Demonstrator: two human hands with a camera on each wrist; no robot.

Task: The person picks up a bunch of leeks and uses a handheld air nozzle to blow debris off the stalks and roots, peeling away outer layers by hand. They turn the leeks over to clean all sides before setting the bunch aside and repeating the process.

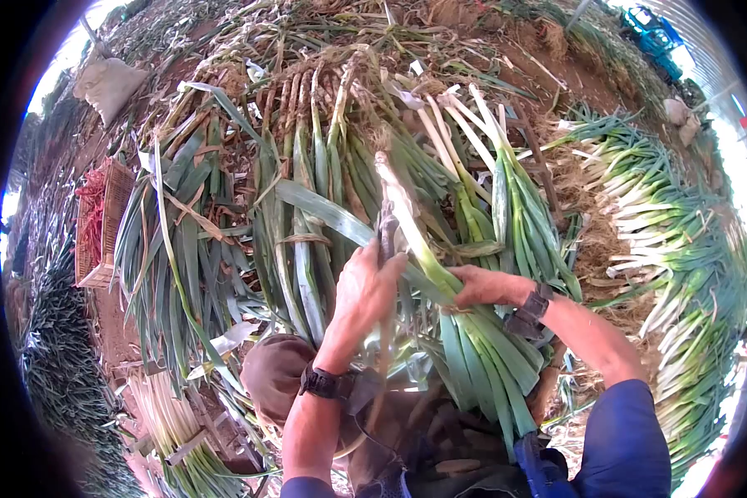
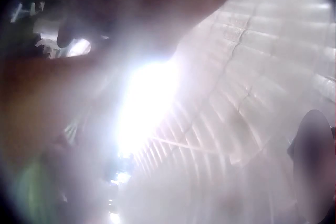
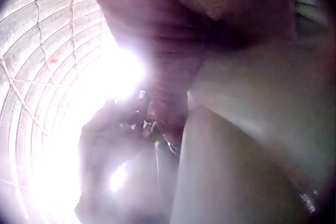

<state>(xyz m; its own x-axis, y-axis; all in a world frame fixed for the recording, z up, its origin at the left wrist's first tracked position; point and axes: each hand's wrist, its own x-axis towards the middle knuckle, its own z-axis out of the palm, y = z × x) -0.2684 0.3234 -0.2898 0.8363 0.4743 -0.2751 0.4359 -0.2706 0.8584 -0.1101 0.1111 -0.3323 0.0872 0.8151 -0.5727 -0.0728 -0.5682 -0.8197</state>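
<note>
In the head view my right hand (image 1: 488, 287) grips a leek (image 1: 419, 241) where its white stem turns green. The leek slants, roots up, its leaves fanning down toward my body. My left hand (image 1: 363, 290) is curled round a narrow dark tool (image 1: 387, 226) beside the stem; the tool's exact shape is unclear. A broad loose leaf (image 1: 328, 209) passes behind the left fingers. The right wrist view shows part of the right hand (image 3: 178, 40) against wide pale green leaves (image 3: 226, 166). Glare and blur hide the left hand's work in the left wrist view.
Untrimmed leeks (image 1: 303, 158) lie in front, with cleaner ones (image 1: 510, 178) right of them. A long row of leeks (image 1: 664, 224) runs down the right side. At left are a crate (image 1: 116, 212), a pale sack (image 1: 108, 87) and a leek bundle (image 1: 170, 423).
</note>
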